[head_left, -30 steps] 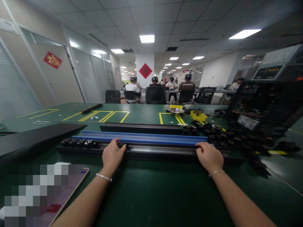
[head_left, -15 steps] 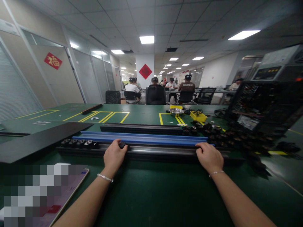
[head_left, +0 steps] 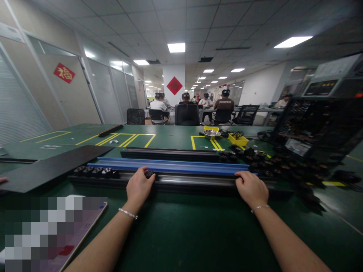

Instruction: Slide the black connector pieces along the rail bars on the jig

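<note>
A long black rail [head_left: 193,181] lies crosswise in front of me on the green table. My left hand [head_left: 139,187] is closed on a small black block [head_left: 149,173] at the rail, left of its middle. Farther right, my right hand [head_left: 252,187] is closed over the same rail, its fingertips by the right end of a blue rail [head_left: 176,166]. The blue rail lies just behind the black one. Several similar blocks [head_left: 96,171] with shiny faces stand in a row at the rail's left part. The undersides of both hands are hidden.
A dark flat panel [head_left: 56,170] lies on the left, with another person's fingers [head_left: 3,180] at its edge. Another black rail [head_left: 170,154] is behind the blue one. A pile of black parts [head_left: 286,166], a yellow bin [head_left: 238,140] and a metal bowl [head_left: 211,133] are right. A tablet-like device [head_left: 93,223] lies front left.
My left hand has shifted slightly right with the small black block. My right hand stays nearly in place. Another person's fingers have appeared at the left edge, by the dark panel.
</note>
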Available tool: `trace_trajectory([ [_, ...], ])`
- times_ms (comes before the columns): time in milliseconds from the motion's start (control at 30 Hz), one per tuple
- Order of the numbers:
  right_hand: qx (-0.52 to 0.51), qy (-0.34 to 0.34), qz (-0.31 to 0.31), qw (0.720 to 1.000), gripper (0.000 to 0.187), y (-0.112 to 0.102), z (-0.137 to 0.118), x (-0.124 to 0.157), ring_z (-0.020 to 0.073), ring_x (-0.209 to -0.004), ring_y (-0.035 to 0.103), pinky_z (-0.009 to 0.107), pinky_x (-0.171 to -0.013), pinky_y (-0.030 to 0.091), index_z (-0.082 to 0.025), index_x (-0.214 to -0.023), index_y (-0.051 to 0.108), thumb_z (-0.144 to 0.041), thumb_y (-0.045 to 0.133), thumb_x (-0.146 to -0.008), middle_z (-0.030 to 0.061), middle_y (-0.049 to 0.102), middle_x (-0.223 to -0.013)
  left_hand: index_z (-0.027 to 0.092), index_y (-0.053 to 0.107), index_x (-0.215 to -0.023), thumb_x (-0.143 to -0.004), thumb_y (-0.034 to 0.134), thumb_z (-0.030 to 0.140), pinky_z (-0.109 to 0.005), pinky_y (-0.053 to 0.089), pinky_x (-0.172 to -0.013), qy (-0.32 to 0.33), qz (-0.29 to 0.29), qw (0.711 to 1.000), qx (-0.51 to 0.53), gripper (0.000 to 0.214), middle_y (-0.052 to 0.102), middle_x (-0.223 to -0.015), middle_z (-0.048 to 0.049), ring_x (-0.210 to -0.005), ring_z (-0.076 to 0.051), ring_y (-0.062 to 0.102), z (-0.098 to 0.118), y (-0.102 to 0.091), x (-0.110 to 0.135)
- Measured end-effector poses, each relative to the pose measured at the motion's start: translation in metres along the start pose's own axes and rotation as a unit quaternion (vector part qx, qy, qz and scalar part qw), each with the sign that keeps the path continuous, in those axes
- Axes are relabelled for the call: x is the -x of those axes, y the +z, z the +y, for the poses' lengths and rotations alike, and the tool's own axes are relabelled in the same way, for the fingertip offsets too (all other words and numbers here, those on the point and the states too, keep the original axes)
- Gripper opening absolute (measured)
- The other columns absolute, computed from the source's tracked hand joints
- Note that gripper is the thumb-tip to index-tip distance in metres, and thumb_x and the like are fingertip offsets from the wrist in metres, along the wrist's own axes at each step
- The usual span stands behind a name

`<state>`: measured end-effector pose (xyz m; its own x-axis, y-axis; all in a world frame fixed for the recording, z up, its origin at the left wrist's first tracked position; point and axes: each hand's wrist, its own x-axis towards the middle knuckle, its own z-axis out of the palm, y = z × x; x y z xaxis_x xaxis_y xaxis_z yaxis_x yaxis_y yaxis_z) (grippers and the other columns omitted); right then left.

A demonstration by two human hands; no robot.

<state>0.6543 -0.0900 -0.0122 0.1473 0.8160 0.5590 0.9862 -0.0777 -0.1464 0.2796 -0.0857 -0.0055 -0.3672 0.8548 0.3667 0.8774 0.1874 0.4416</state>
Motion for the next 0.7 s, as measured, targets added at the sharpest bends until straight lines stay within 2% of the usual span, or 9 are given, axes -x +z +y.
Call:
trace_trajectory([
  [700, -0.006, 0.0, -0.001, 1.0, 0.029, 0.0, 0.0, 0.0, 0.0185, -0.086, 0.057, 0.032, -0.069, 0.039, -0.021, -0.088, 0.065, -0.02, 0.038, -0.077, 0.0022, 0.066, -0.098, 0.021, 0.051, -0.107, -0.078, 0.054, 0.046, -0.03, 0.044, -0.074, 0.04, -0.003, 0.999, -0.004, 0.038, 0.068, -0.101, -0.0048, -0.092, -0.023, 0.063, 0.014, -0.007, 0.009],
])
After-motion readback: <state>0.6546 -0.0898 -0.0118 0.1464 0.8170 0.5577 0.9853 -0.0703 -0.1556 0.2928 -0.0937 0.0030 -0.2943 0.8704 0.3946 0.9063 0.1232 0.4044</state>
